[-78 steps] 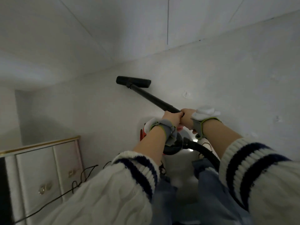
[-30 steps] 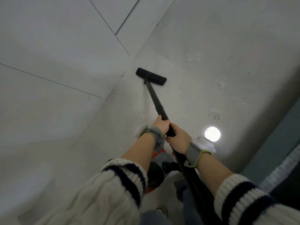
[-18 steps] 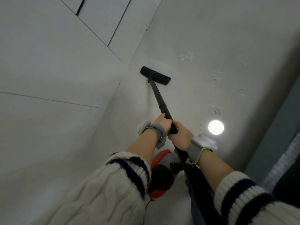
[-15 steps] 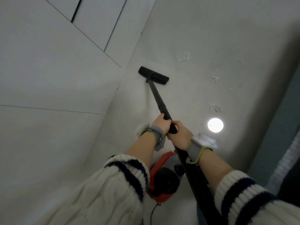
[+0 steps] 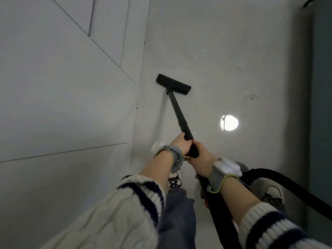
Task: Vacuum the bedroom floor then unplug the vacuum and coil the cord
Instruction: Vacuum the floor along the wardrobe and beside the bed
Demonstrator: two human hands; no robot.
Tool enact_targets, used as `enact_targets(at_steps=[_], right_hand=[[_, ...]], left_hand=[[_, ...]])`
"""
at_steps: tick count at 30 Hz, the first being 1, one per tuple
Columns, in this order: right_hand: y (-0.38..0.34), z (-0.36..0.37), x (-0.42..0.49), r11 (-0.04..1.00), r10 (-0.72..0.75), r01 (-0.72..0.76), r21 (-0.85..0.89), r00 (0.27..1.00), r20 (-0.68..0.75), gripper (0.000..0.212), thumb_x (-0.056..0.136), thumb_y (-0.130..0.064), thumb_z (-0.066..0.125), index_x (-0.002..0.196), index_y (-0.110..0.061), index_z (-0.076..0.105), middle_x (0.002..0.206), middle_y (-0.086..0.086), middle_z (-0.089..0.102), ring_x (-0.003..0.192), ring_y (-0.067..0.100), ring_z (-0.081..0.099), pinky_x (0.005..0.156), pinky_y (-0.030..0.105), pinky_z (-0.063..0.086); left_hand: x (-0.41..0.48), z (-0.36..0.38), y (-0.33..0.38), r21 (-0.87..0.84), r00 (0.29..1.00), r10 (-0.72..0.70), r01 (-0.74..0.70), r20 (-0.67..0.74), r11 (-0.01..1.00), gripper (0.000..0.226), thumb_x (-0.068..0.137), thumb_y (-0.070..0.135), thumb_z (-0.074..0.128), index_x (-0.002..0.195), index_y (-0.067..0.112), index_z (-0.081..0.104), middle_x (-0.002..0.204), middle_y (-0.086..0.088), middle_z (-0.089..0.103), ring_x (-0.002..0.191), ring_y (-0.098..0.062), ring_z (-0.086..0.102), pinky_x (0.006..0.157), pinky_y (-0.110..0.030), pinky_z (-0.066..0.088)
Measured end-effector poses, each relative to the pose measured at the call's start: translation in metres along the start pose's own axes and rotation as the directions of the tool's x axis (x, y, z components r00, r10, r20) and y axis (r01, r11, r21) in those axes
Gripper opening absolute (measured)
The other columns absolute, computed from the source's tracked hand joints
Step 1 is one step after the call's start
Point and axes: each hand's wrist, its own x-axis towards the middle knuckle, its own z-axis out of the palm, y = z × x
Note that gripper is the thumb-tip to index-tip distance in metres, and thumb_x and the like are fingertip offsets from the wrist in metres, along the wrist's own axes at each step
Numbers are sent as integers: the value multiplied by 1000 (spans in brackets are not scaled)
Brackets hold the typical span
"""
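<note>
Pale, bare floor (image 5: 224, 42) fills most of the head view, meeting white panelled cabinet fronts (image 5: 62, 87) along the left side, with thin dark seams running across the panels.

On that floor, the black nozzle (image 5: 172, 84) lies flat, its left end just beside the base of the panels. From its middle the black wand (image 5: 179, 114) slants down and to the right toward the person. The left hand (image 5: 181, 145) is wrapped around the wand, higher up on it, fingers curled tight on the tube. The right hand (image 5: 201, 158) is clasped around the wand just below, touching the left hand, so both hold the same stretch of tube. Each wrist carries a grey strap with a yellow-green cord and a white pad on top. Below the hands the tube runs on down between the forearms, and a black hose (image 5: 287, 184) arcs away from it to the right edge of the view.

Both sleeves (image 5: 125, 212) are cream cable knit with dark navy stripes at the cuffs. Blue jeans (image 5: 179, 212) and a laced shoe (image 5: 174, 182) show between the arms; a second shoe (image 5: 273, 193) sits under the hose.

A bright round spot of light (image 5: 229, 122) lies on the floor to the right of the wand. A dark, blue-grey surface (image 5: 321, 105) borders the right edge. No brand, label or writing can be read anywhere. The cord and plug do not show.
</note>
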Motion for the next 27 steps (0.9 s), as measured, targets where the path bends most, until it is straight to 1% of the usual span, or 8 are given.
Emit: enact_targets(at_steps=[2,4,9,11,16,21,24,27], right_hand=[[0,20,-5,1000,11,-10,14,1000,-17,57,92,-7,49,145,-20,32,126,14,59,109,35,59,82,36,50],[2,31,-6,999,19,-18,44,999,-31,57,91,-7,48,145,-20,32,122,14,61,102,34,60,80,37,49],[12,34,-13,991,75,-77,106,997,19,48,85,-12,57,131,-15,43,75,-4,53,75,29,57,81,49,55],[17,33,-15,985,88,-91,145,996,26,53,83,-11,60,133,-17,43,75,-3,53,72,28,58,78,51,55],[40,33,-17,946,111,-115,303,993,31,59,85,-2,55,139,-18,37,78,-1,55,75,32,61,63,44,54],[70,38,-25,941,105,-94,325,994,-17,59,84,-1,55,138,-17,39,75,-5,51,67,23,54,61,36,50],[92,42,-35,930,117,-95,354,992,-42,63,82,-1,58,139,-18,39,75,-8,52,66,22,54,66,37,50],[106,44,-42,911,122,-93,401,991,-47,60,83,2,55,139,-13,38,73,-5,53,60,18,51,65,40,52]], left_hand=[[-2,-6,-16,18,1000,2,-2,25,1000,47,98,18,39,143,11,31,131,-20,55,112,-38,59,98,-48,48],[-3,-8,-24,16,1000,8,-8,11,1000,47,98,18,39,144,11,30,130,-20,55,111,-38,59,97,-48,49],[-6,-7,-32,163,999,44,-46,21,985,48,99,17,39,145,10,29,129,-19,55,100,-35,60,80,-38,49],[-6,-5,-33,163,999,44,-48,29,985,45,98,16,39,142,10,32,125,-20,57,89,-32,57,78,-40,49],[-1,20,-37,138,999,40,-45,37,989,37,97,13,38,134,11,40,122,-21,59,102,-37,61,90,-46,51],[1,47,-48,199,998,60,-64,25,978,38,96,11,38,134,7,40,121,-25,58,92,-35,59,77,-40,49],[-3,69,-61,180,996,76,-83,49,980,36,95,11,39,131,7,41,122,-24,58,105,-41,60,91,-48,51],[-6,81,-69,187,994,88,-97,58,978,36,95,13,39,130,7,42,120,-23,59,107,-42,59,92,-49,50]])
